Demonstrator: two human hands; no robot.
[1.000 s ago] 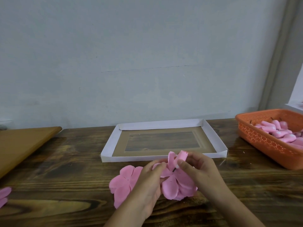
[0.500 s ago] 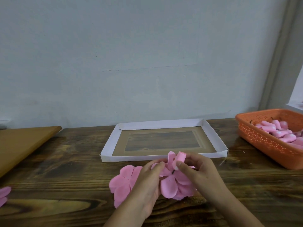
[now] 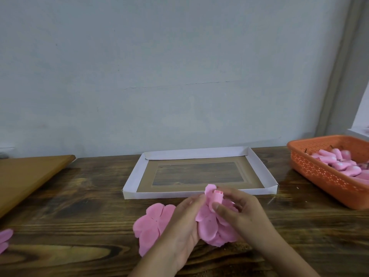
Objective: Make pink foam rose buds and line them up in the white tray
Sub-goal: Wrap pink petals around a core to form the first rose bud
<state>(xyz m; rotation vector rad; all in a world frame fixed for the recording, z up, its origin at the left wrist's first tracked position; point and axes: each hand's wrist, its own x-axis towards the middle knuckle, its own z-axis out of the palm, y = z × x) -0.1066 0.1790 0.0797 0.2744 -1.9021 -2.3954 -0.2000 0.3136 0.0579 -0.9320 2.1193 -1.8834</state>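
Left hand [image 3: 184, 222]: palm inward, fingers curled on pink foam petals [image 3: 209, 226]. Right hand [image 3: 239, 210]: thumb and fingers pinching rolled bud [image 3: 216, 195] above tabletop [image 3: 79, 216].

there is a single view, from a wide-angle camera worn on the person's head. it looks forward and slightly down across a dark wooden table [image 3: 79, 198] toward a pale wall [image 3: 179, 66] straight ahead. it sits close to the work: the left hand [image 3: 184, 224] and right hand [image 3: 237, 206] enter from the bottom edge, near the lens. straight lines bow toward the frame's edges. no second view shares the scene.
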